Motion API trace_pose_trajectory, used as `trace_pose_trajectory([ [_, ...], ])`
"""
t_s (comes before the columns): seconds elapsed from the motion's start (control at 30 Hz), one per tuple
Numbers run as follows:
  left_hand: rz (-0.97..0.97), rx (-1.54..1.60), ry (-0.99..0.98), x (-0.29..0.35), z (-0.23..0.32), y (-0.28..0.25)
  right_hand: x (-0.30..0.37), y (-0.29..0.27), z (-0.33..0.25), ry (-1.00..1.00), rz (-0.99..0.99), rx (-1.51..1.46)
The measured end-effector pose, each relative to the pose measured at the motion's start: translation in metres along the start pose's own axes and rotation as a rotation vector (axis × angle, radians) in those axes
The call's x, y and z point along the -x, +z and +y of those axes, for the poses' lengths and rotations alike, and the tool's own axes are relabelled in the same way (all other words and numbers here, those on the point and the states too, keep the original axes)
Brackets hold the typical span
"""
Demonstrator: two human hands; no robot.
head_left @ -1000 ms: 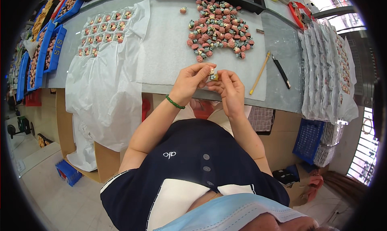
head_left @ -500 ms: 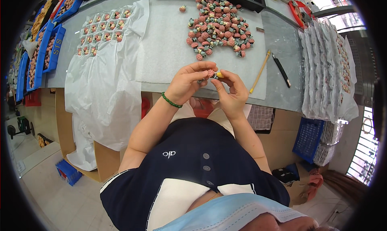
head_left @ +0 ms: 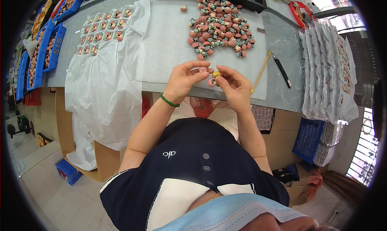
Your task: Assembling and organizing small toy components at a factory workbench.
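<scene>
My left hand [head_left: 182, 80], with a green beaded bracelet at the wrist, pinches a small pink knobbly figurine [head_left: 203, 69] between thumb and fingers. Close beside it, my right hand [head_left: 236, 89] is closed on a small yellow piece [head_left: 216, 74]. Another pink figurine [head_left: 211, 82] shows just below that piece, at the right thumb; whether the two are joined I cannot tell. Beyond both hands lies a heap of pink and grey figurines [head_left: 219, 27] on a white foam sheet [head_left: 161, 49]. One figurine [head_left: 184, 8] sits apart, left of the heap.
At left, a clear tray of figurines [head_left: 98, 37] rests on white wrapping sheet [head_left: 100, 86]. A yellow stick [head_left: 261, 72] and a black pen-like tool [head_left: 281, 71] lie right of the heap. Stacked clear trays [head_left: 322, 70] stand far right; blue bins [head_left: 40, 58] far left.
My hands have drawn slightly apart. The left one has shifted a little left with its pink figurine; a second pink figurine now shows below the yellow piece at my right hand.
</scene>
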State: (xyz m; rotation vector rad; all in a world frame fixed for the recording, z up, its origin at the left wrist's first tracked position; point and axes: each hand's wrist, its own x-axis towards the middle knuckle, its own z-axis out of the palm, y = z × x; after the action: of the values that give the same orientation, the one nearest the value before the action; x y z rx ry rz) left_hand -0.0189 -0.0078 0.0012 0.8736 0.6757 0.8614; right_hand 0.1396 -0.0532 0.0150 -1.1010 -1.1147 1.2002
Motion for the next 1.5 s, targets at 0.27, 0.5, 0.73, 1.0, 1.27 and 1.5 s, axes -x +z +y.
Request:
trace_pose_trajectory([
  [0.27, 0.036, 0.225, -0.096, -0.003, -0.002, 0.002, -0.004, -0.004, 0.018, 0.373, 0.226, -0.603],
  [0.5, 0.025, 0.285, -0.088, -0.006, -0.003, 0.001, -0.002, 0.001, 0.020, 0.377, 0.243, -0.686],
  [0.73, 0.071, 0.188, -0.053, -0.007, -0.001, -0.003, -0.003, 0.001, 0.021, 0.374, 0.226, -0.658],
  [1.0, 0.173, -0.247, 0.282, 0.000, -0.008, 0.000, -0.005, 0.012, 0.012, 0.110, 0.116, -0.056],
  [1.27, 0.069, -0.652, 0.428, 0.046, 0.014, -0.016, 0.003, 0.053, -0.004, 0.169, 0.065, -0.071],
  [1.5, 0.076, 0.092, 0.080, 0.073, 0.018, -0.033, 0.018, 0.091, -0.005, 0.155, 0.057, -0.083],
])
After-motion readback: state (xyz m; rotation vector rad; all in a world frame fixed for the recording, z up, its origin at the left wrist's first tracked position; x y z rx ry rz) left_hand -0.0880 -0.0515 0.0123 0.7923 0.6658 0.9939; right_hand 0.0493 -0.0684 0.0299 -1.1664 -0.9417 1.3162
